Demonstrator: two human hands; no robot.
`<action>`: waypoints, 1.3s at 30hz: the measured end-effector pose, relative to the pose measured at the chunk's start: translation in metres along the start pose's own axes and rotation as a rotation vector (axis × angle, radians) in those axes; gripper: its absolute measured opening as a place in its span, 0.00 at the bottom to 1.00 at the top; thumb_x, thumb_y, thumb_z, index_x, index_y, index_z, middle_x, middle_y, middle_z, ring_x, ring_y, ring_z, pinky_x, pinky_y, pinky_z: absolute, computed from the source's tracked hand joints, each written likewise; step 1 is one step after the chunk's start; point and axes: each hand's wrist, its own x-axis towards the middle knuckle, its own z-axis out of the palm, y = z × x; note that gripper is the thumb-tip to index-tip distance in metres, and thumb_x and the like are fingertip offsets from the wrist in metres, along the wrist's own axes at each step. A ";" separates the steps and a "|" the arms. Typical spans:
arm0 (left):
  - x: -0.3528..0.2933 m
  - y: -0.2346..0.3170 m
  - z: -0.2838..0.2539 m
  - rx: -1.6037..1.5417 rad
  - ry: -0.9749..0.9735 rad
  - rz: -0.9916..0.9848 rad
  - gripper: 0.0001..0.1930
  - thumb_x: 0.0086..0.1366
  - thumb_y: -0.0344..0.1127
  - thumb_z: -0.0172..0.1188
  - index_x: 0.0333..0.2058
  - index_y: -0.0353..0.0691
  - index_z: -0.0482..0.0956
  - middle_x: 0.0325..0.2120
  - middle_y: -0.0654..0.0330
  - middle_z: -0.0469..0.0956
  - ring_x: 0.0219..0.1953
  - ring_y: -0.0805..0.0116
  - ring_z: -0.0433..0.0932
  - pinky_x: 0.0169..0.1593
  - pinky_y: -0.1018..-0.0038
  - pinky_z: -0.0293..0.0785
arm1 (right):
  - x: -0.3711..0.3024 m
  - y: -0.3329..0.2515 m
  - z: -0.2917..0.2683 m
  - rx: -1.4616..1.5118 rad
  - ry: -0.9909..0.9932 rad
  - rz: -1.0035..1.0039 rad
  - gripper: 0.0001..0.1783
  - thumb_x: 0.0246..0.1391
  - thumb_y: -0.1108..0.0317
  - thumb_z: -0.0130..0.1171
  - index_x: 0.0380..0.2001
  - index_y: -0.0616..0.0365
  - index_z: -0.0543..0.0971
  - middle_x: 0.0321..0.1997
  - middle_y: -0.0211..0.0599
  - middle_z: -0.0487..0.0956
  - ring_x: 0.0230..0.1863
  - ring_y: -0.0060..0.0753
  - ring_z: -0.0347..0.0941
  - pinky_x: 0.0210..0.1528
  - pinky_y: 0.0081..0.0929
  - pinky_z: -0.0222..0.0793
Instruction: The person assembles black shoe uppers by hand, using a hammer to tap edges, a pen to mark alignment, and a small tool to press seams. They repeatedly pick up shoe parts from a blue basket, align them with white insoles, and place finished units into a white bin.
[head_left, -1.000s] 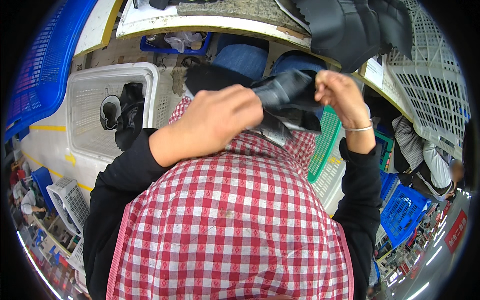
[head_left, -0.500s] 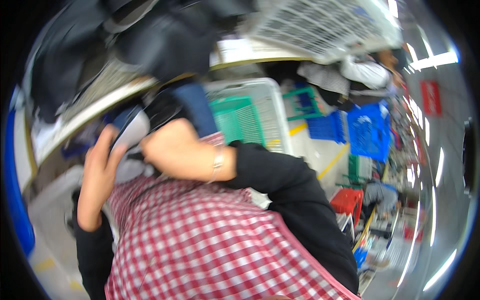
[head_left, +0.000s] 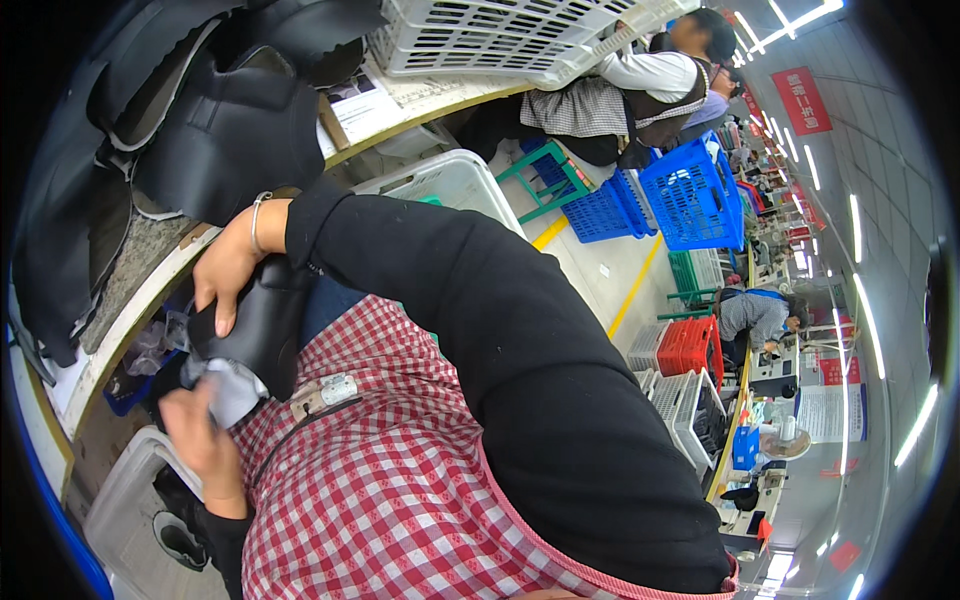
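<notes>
A black leather piece with a pale lining, possibly a boot upper (head_left: 268, 330), lies across my lap below the bench edge. My right hand (head_left: 232, 262), with a bracelet at the wrist, reaches over and grips its top, thumb pressed on the leather. At its lower end a whitish flap of cloth or lining (head_left: 236, 392) sticks out. My left hand (head_left: 200, 435) is beside that flap, smeared by motion, so I cannot see whether its fingers hold it. More black leather pieces (head_left: 215, 120) are heaped on the bench just beyond my right hand.
The worn bench edge (head_left: 140, 315) runs close ahead. A white crate (head_left: 470, 40) stands on it, another white basket (head_left: 470, 185) below. At the lower left is a white bin (head_left: 130, 490) with dark pieces. Blue baskets (head_left: 690, 195) and co-workers (head_left: 640, 90) are to the right.
My right hand has moved up and left, now gripping the top of the leather piece. My left hand has dropped from its raised, spread-fingered pose to the pale flap. The view has tilted.
</notes>
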 end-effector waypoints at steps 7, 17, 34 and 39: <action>-0.039 -0.019 -0.018 -0.311 -0.784 -0.165 0.17 0.54 0.29 0.65 0.44 0.38 0.87 0.42 0.54 0.79 0.58 0.54 0.74 0.63 0.50 0.64 | 0.033 0.035 0.032 -0.151 -0.109 -0.012 0.32 0.58 0.48 0.70 0.56 0.61 0.82 0.52 0.41 0.86 0.52 0.39 0.79 0.57 0.37 0.70; -0.011 -0.052 0.016 -0.911 -0.333 -0.921 0.16 0.65 0.26 0.65 0.51 0.37 0.76 0.46 0.67 0.71 0.43 0.78 0.71 0.51 0.78 0.70 | -0.036 -0.029 0.054 -0.668 0.292 -0.041 0.18 0.55 0.47 0.66 0.42 0.45 0.86 0.38 0.40 0.86 0.44 0.51 0.83 0.42 0.49 0.76; 0.026 -0.021 0.011 -0.752 -0.232 -0.932 0.10 0.63 0.22 0.67 0.43 0.32 0.81 0.35 0.57 0.86 0.36 0.70 0.85 0.41 0.72 0.79 | -0.039 -0.071 0.124 -1.037 0.862 -0.021 0.09 0.42 0.68 0.62 0.31 0.49 0.84 0.30 0.24 0.78 0.38 0.30 0.73 0.45 0.32 0.63; 0.073 -0.048 0.036 -0.055 -0.881 -0.301 0.08 0.45 0.28 0.65 0.27 0.32 0.84 0.27 0.43 0.83 0.34 0.42 0.84 0.35 0.55 0.79 | -0.024 -0.072 0.131 -1.056 0.862 -0.098 0.09 0.41 0.69 0.60 0.30 0.50 0.82 0.33 0.27 0.77 0.41 0.32 0.73 0.47 0.34 0.63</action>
